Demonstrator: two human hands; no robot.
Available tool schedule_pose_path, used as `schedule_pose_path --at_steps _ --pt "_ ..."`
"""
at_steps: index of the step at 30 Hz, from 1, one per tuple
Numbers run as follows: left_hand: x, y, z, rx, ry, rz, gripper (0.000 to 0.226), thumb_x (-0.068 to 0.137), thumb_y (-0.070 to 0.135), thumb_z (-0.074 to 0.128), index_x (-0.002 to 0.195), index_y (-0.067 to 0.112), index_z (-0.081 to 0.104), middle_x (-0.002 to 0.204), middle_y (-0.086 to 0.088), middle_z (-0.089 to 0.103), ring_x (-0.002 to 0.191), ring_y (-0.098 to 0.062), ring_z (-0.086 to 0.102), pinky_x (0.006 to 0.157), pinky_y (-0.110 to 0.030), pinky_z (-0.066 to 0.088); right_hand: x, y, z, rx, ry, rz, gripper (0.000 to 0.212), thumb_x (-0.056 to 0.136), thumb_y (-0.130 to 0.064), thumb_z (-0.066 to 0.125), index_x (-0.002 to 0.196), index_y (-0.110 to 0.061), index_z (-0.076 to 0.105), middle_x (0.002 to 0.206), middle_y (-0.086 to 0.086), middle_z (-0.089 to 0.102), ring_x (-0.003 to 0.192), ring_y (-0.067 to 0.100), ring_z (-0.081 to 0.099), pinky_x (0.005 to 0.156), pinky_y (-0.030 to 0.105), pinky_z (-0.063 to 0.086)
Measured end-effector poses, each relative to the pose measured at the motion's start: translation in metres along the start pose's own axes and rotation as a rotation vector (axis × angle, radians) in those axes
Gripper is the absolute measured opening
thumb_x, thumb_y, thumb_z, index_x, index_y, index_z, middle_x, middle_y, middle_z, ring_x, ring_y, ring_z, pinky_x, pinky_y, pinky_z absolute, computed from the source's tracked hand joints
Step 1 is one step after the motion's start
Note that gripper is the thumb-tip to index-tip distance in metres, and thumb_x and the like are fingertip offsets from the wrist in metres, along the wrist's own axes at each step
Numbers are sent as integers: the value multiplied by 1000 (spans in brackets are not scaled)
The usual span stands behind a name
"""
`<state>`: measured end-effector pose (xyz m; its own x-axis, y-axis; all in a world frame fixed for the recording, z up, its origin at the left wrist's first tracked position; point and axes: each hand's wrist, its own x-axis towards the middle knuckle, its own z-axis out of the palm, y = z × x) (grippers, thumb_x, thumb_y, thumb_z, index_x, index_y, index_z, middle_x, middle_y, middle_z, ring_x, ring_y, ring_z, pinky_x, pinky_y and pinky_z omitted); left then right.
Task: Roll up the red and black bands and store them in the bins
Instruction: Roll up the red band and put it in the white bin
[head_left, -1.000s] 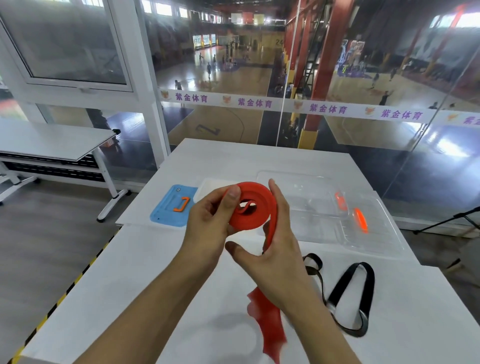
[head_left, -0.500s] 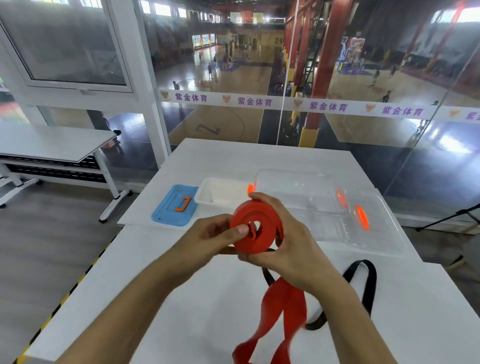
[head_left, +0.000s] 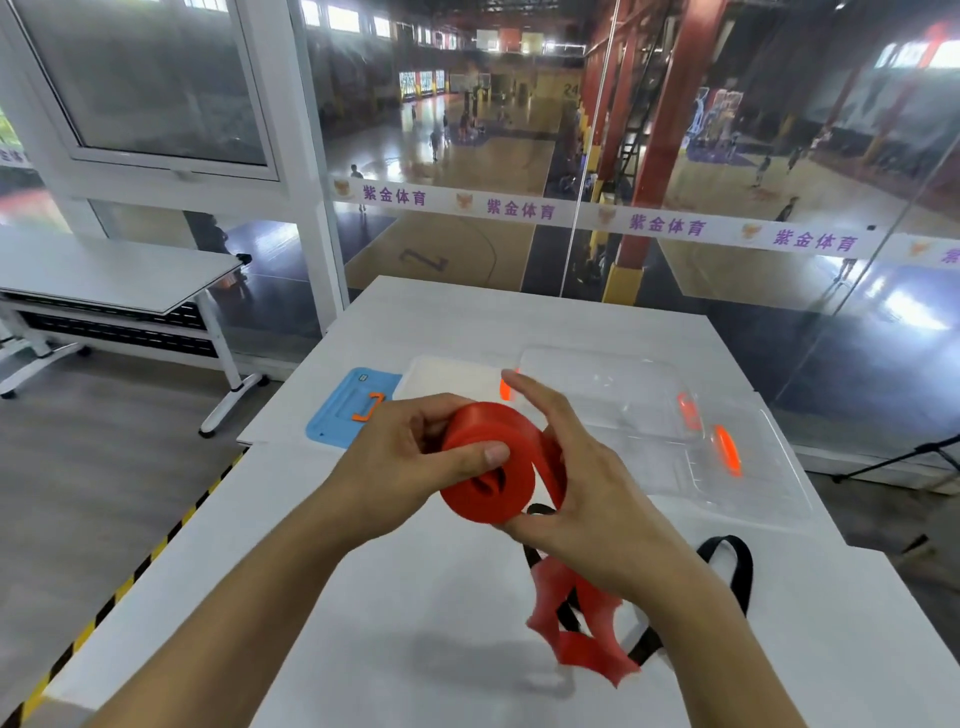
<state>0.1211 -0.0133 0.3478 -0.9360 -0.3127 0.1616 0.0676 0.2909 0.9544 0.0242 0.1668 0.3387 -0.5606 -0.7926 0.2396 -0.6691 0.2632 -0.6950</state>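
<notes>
The red band (head_left: 488, 470) is mostly wound into a thick roll held above the white table (head_left: 415, 623). My left hand (head_left: 400, 462) grips the roll from the left, thumb pressed on its face. My right hand (head_left: 576, 483) cups the roll from the right with fingers spread; the loose red tail hangs below my right wrist, twisted and blurred. The black band (head_left: 737, 566) lies flat on the table to the right, partly hidden behind my right forearm. A clear bin (head_left: 613, 384) and a white bin (head_left: 441, 376) stand behind the hands.
A clear lid with orange clips (head_left: 748, 467) lies right of the clear bin, and a blue lid (head_left: 343, 410) with an orange clip lies left of the white bin. A glass wall rises behind the table. Another table (head_left: 104, 275) stands far left.
The roll has grown thicker and turned so its face tilts toward me. The hanging red tail has shortened and swung right. My right fingers have opened out around the roll.
</notes>
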Motion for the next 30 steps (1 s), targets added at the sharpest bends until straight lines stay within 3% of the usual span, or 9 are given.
schedule_pose_path --at_steps 6,11,13,15,18,21,24,26,30 --pt "8 9 10 -79 214 31 48 65 52 78 107 31 72 99 11 77 98 -10 73 81 -25 61 1 6 12 154 156 19 91 86 -5 69 144 -62 28 95 -17 60 73 13 60 71 25 55" --pt "11 13 14 -206 355 6 68 57 65 84 113 29 72 103 5 78 103 -21 73 94 -43 59 4 11 23 305 219 5 91 94 5 53 150 -62 26 87 2 59 77 29 59 80 46 59" --pt "12 13 16 -249 406 -14 72 55 67 80 116 29 70 107 4 77 107 -24 71 96 -48 58 5 11 28 281 292 -14 82 100 -4 54 152 -61 25 103 -16 62 83 18 62 88 45 58" --pt "10 15 21 -282 442 -1 68 58 65 74 115 28 71 105 5 77 105 -22 72 94 -46 60 8 7 34 244 360 -44 77 99 -12 56 154 -57 25 136 -29 54 108 5 61 104 44 52" --pt "9 15 32 -311 488 34 57 66 59 71 111 25 72 100 4 78 98 -16 74 85 -36 62 13 2 42 303 359 -37 90 91 -11 65 154 -57 21 151 -24 44 128 16 57 106 46 50" --pt "10 13 40 -289 467 24 52 72 59 65 110 24 68 96 8 77 92 -5 73 76 -21 60 16 -2 49 424 329 -12 111 77 -9 82 154 -56 17 153 -11 45 137 16 51 109 42 49" --pt "9 9 41 -181 344 -18 47 76 60 59 108 26 64 90 19 75 87 6 70 71 -9 53 18 -7 50 470 470 45 102 74 -22 91 148 -56 30 145 -18 50 129 4 55 101 21 52" --pt "7 4 38 -138 256 -55 49 78 59 60 111 24 64 94 19 75 91 3 71 77 -16 56 18 -5 48 436 494 61 95 73 -25 92 143 -57 36 138 -26 51 124 -3 55 91 12 52" --pt "3 2 18 -136 129 -129 50 74 53 68 113 20 69 101 6 77 99 -13 74 84 -30 62 16 6 32 334 337 22 93 72 -28 92 144 -52 39 141 -24 51 129 4 55 101 26 54"
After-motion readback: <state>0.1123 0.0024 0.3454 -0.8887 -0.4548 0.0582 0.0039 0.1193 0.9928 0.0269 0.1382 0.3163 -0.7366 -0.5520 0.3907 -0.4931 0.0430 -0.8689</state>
